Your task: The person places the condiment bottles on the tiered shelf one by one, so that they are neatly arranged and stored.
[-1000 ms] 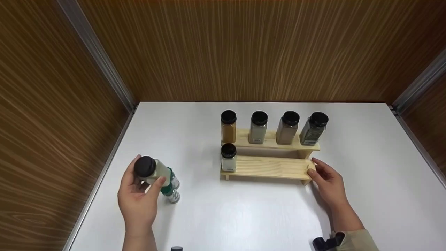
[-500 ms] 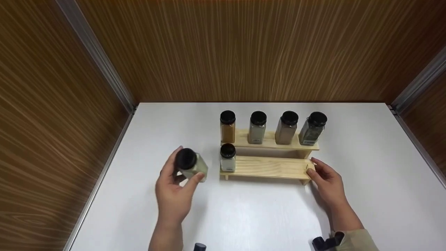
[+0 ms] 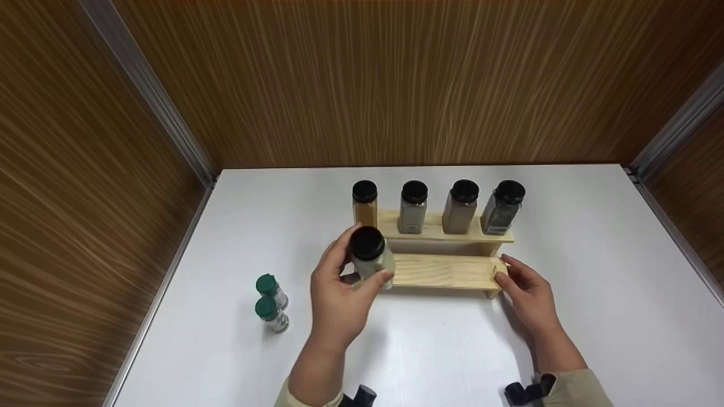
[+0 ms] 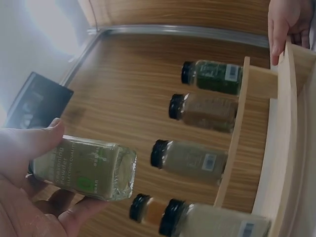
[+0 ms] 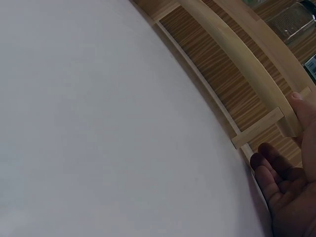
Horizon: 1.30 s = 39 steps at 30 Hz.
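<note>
My left hand (image 3: 339,305) holds a glass spice jar (image 3: 374,268) with a black cap, fingers and thumb on its sides. The jar is in front of the left end of a two-tier wooden rack (image 3: 447,270). In the left wrist view, printing on the held jar (image 4: 84,167) includes "powder". Its contents look pale green. Another black-capped jar (image 4: 212,219) on the lower shelf is hidden behind the held one in the head view. My right hand (image 3: 529,297) grips the right end of the lower shelf, thumb on top and fingers at the side.
Several black-capped jars stand along the upper shelf, from an orange-brown one (image 3: 365,212) to a dark green one (image 3: 501,212). Two small green-capped shakers (image 3: 274,311) stand close together on the white table (image 3: 441,350) to the left. Wood-grain panels (image 3: 396,85) enclose the table's back and sides.
My left hand has carried the jar rightward from beside the green-capped shakers to the rack's left end. The shakers are uncovered. My right hand keeps its grip on the rack.
</note>
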Motion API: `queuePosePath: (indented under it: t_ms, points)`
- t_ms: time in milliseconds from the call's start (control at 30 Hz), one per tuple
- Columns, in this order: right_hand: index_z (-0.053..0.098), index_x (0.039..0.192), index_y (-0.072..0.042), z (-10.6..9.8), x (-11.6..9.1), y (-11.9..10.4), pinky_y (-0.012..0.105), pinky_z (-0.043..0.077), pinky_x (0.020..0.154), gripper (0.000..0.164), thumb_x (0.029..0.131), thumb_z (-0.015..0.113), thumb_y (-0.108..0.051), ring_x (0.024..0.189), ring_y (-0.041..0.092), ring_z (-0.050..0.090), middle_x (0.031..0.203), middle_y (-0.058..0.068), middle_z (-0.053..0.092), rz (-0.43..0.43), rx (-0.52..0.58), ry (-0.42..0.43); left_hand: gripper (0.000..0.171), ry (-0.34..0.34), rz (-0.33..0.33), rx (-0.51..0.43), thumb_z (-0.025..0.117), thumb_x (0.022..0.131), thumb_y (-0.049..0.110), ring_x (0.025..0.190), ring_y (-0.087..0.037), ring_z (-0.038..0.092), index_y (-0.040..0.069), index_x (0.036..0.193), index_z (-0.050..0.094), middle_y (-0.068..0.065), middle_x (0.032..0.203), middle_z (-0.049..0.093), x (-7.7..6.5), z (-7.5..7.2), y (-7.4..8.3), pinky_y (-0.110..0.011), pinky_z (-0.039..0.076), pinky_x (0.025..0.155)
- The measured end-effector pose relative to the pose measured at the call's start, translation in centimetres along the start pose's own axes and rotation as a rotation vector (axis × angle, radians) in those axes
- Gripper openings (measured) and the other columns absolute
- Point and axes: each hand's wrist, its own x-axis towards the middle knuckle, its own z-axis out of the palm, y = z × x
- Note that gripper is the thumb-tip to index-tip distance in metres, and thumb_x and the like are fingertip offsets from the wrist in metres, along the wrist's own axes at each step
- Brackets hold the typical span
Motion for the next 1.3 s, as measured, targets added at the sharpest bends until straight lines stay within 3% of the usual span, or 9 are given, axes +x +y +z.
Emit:
queuePosePath:
  t_ms: [267, 467, 700, 933, 1067, 1300]
  points:
    - [0.063, 0.143, 0.002, 0.0, -0.1, -0.1, 0.015, 0.05, 0.082, 0.045, 0.101, 0.074, -0.008, 0.093, 0.004, 0.064, 0.107, 0.003, 0.072, -0.008, 0.007, 0.002, 0.072, 0.019, -0.007, 0.017, 0.092, 0.082, 0.005, 0.117, -0.027, 0.066, 0.005, 0.147, 0.06, -0.011, 0.132, 0.064, -0.5, 3.0, -2.1, -0.036, 0.062, 0.082]
    - [0.065, 0.142, 0.001, 0.0, -0.1, 0.3, 0.015, 0.051, 0.081, 0.044, 0.099, 0.074, -0.003, 0.092, 0.004, 0.064, 0.103, -0.005, 0.07, -0.007, 0.014, 0.004, 0.073, 0.003, -0.01, 0.034, 0.092, 0.081, 0.003, 0.12, -0.029, 0.064, 0.006, 0.147, 0.061, -0.012, 0.138, 0.062, -0.9, 4.7, -2.9, -0.033, 0.063, 0.079]
    - [0.064, 0.142, 0.003, -0.1, 0.0, 0.2, 0.015, 0.051, 0.081, 0.043, 0.1, 0.072, -0.001, 0.091, 0.004, 0.064, 0.101, -0.009, 0.07, -0.024, 0.03, 0.006, 0.071, 0.013, -0.012, 0.206, 0.094, 0.081, 0.013, 0.116, -0.028, 0.066, 0.009, 0.144, 0.063, -0.01, 0.136, 0.065, -0.8, 6.5, -4.3, -0.034, 0.061, 0.079]
    - [0.064, 0.142, 0.004, 0.1, 0.0, 0.0, 0.015, 0.051, 0.081, 0.044, 0.1, 0.073, -0.002, 0.092, 0.004, 0.064, 0.108, 0.007, 0.071, -0.017, 0.028, 0.008, 0.073, 0.01, 0.009, 0.3, 0.093, 0.082, 0.016, 0.121, -0.031, 0.066, 0.005, 0.146, 0.061, -0.012, 0.136, 0.065, -1.1, 7.9, -6.3, -0.049, 0.059, 0.091]
    - [0.061, 0.143, 0.006, 0.1, 0.1, 0.0, 0.014, 0.051, 0.08, 0.046, 0.1, 0.073, -0.002, 0.091, 0.003, 0.063, 0.113, 0.017, 0.071, -0.017, 0.039, 0.002, 0.073, 0.023, 0.016, 0.348, 0.093, 0.082, 0.015, 0.121, -0.035, 0.066, 0.006, 0.147, 0.06, -0.014, 0.137, 0.065, -1.2, 8.5, -7.2, -0.053, 0.058, 0.091]
    - [0.063, 0.143, 0.005, 0.1, 0.1, 0.1, 0.014, 0.05, 0.081, 0.045, 0.099, 0.073, -0.001, 0.092, 0.002, 0.063, 0.118, 0.024, 0.07, -0.025, 0.04, 0.008, 0.071, 0.034, -0.08, 0.336, 0.092, 0.083, 0.012, 0.121, -0.033, 0.065, 0.01, 0.147, 0.061, -0.012, 0.138, 0.064, -1.1, 9.3, -8.3, -0.053, 0.057, 0.092]
